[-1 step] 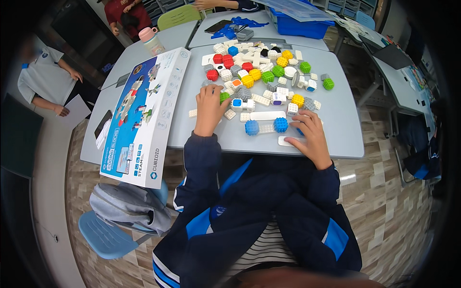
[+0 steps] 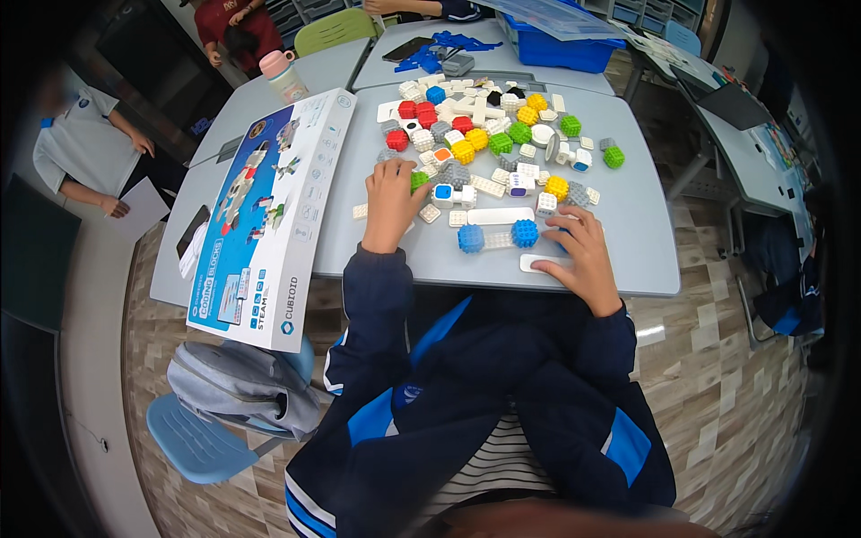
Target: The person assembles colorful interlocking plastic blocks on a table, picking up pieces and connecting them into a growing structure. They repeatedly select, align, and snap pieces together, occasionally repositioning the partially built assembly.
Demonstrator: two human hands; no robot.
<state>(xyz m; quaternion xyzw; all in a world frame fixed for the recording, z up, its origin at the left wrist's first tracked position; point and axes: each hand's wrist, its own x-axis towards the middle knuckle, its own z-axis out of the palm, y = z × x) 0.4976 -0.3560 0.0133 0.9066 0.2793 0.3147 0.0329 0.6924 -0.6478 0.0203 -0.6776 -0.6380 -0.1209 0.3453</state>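
Observation:
My left hand (image 2: 393, 204) rests on the grey table at the near left of a pile of toy building blocks, fingers loosely spread beside a green block (image 2: 419, 180). At the right, my right hand (image 2: 581, 247) is open, its fingers curved and apart. Its thumb touches or hovers over a flat white rounded plate (image 2: 535, 263); which, I cannot tell. Between the hands lies a white studded bar (image 2: 496, 240) with a blue block (image 2: 470, 238) on its left end and another blue block (image 2: 525, 234) on its right. Behind it is a long white plate (image 2: 500, 216).
A large block-set box (image 2: 260, 224) lies at the left, overhanging the near edge. Loose red, yellow, green, grey and white blocks cover the table's middle. Farther back are a pink-lidded bottle (image 2: 283, 76) and a blue bin (image 2: 560, 49). A person (image 2: 99, 134) stands left.
A bit of blue that showed under my right hand is no longer visible. Both hands stay in nearly the same places.

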